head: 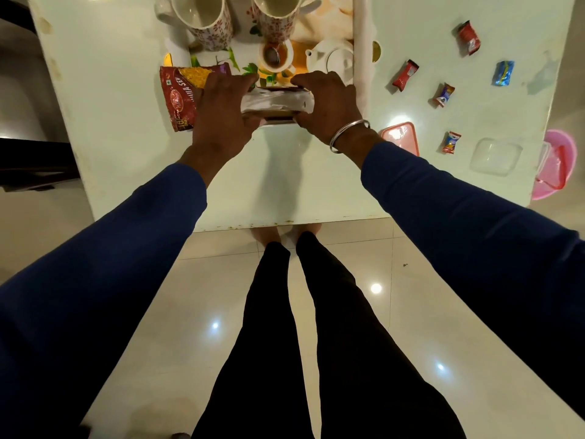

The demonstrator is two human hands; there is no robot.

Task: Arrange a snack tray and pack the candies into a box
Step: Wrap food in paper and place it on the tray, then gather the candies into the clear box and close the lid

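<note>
Both hands hold a white-wrapped snack packet (pixel 276 102) over the near edge of the printed tray (pixel 361 42). My left hand (pixel 221 109) grips its left end and my right hand (pixel 329 106) grips its right end. A red sev packet (pixel 179 96) lies on the tray's left side, partly under my left hand. Two floral mugs (pixel 202 17) stand at the tray's far end. Several wrapped candies (pixel 405 75) lie scattered on the table to the right. A clear plastic box (pixel 495 156) and its pink lid (pixel 400 136) sit near the right front.
The pale table (pixel 120 106) ends at a front edge close to my legs. A pink plastic container (pixel 557 166) hangs off the table's right edge. A dark chair stands to the left of the table. Glossy floor tiles lie below.
</note>
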